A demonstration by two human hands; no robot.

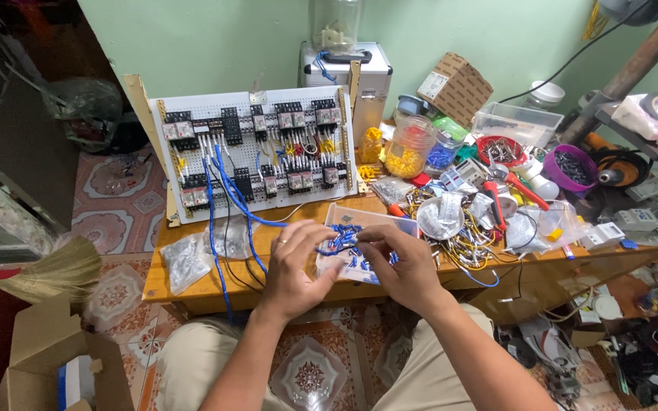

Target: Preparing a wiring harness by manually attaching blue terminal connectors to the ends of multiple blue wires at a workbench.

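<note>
Two hands pinch a bundle of blue wire ends over a clear plastic tray at a cluttered wooden bench.

Nearest the camera, the left hand (295, 262) and right hand (401, 266) meet at the frame's centre, fingertips closed together on the blue wires (340, 242), which sit between the two grips, at 2 o'clock from the left hand and 10 o'clock from the right. The clear tray (359, 217) lies directly beneath. At 3 o'clock spreads a tangle of bagged parts (439, 217). Farther back, at 11 o'clock, a white perforated panel (257, 152) of relays stands tilted, blue leads trailing down from it.
</note>
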